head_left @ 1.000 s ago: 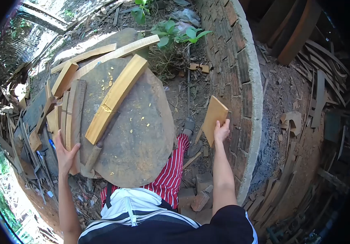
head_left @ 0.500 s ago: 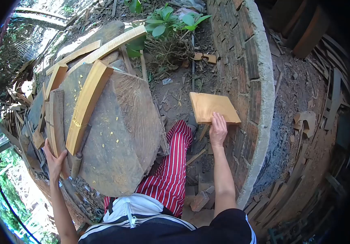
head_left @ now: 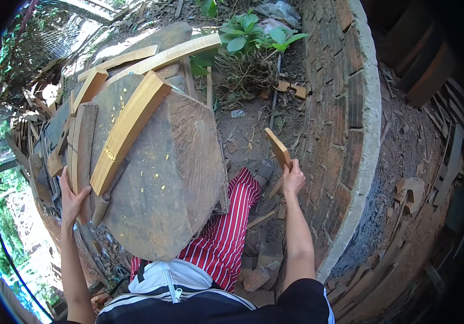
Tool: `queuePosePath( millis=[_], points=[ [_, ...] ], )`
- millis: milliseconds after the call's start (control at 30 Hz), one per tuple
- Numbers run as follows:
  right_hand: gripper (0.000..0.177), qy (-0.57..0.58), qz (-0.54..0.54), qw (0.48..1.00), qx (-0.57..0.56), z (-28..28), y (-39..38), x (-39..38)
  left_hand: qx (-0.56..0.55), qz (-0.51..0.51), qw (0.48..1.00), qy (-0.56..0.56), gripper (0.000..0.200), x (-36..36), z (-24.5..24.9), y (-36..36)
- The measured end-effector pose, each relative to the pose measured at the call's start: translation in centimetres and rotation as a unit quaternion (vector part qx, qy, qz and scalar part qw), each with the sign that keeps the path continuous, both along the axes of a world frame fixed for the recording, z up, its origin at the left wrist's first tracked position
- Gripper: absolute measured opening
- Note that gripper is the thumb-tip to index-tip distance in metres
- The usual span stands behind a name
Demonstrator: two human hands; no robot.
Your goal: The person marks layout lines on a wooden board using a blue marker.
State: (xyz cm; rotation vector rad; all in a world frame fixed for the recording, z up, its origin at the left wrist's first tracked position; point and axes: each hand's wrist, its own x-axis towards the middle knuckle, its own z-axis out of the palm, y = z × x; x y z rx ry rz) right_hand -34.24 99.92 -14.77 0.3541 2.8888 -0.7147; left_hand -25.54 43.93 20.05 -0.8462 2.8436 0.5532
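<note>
Beside the brick wall [head_left: 335, 121], right fingers [head_left: 292, 175] clamp the wooden board [head_left: 279, 149] by its near end.

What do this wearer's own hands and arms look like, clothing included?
Both the left hand and the right hand are ungloved, with no watch or bracelet visible. The forearms are bare. On the right arm, a short, dark sleeve ends above the elbow, with white striping along its outer side. The left sleeve cannot be made out.
</note>
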Motion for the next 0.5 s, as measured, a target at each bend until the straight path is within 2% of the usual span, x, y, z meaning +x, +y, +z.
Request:
queuePosePath(
  millis=[67, 100, 167, 200, 267, 300, 333, 400, 433, 500],
  points=[
    [0.030, -0.173, -0.089, 0.981, -0.012, -1.7, 1.3, -2.1, 0.024, 0.020, 1.000, 0.005, 0.098, -0.3, 0.1, 0.3],
    [0.030, -0.176, -0.082, 0.981, -0.015, -3.2, 1.9, -2.7, 0.012, 0.011, 1.000, 0.005, 0.098, -0.1, -0.1, -0.1],
    [0.049, 0.018, -0.102, 0.994, 0.025, -6.7, 3.6, -2.5, -0.005, -0.003, 1.000, -0.004, 0.099, 0.0, 0.0, -0.1],
    [0.049, 0.015, -0.102, 0.994, 0.030, -7.0, 4.8, -3.2, 0.000, -0.003, 1.000, -0.008, 0.099, -0.1, 0.0, 0.1],
    [0.065, -0.153, -0.172, 0.971, -0.063, -6.8, 6.6, -4.5, 0.002, 0.005, 1.000, -0.009, 0.100, -0.3, 0.2, 0.4],
    [0.056, -0.150, -0.166, 0.972, -0.076, -6.2, 6.9, -4.5, -0.011, -0.010, 1.000, -0.002, 0.099, -0.1, -0.1, -0.1],
    [0.056, -0.148, -0.166, 0.973, -0.070, -5.8, 7.1, -4.2, -0.005, -0.009, 1.000, 0.000, 0.099, 0.1, -0.4, -0.4],
    [0.047, -0.145, -0.134, 0.968, -0.154, -5.0, 7.1, -2.8, -0.015, -0.033, 0.999, 0.019, 0.097, 0.3, -0.7, -1.0],
    [0.040, -0.129, -0.120, 0.974, -0.145, -4.5, 6.7, -1.5, -0.010, -0.032, 0.999, 0.021, 0.097, 0.2, -0.6, -0.7],
    [0.036, -0.146, -0.091, 0.974, -0.147, -4.6, 6.1, 1.4, -0.015, -0.038, 0.999, 0.035, 0.095, 0.0, -0.4, 0.0]
  ],
)
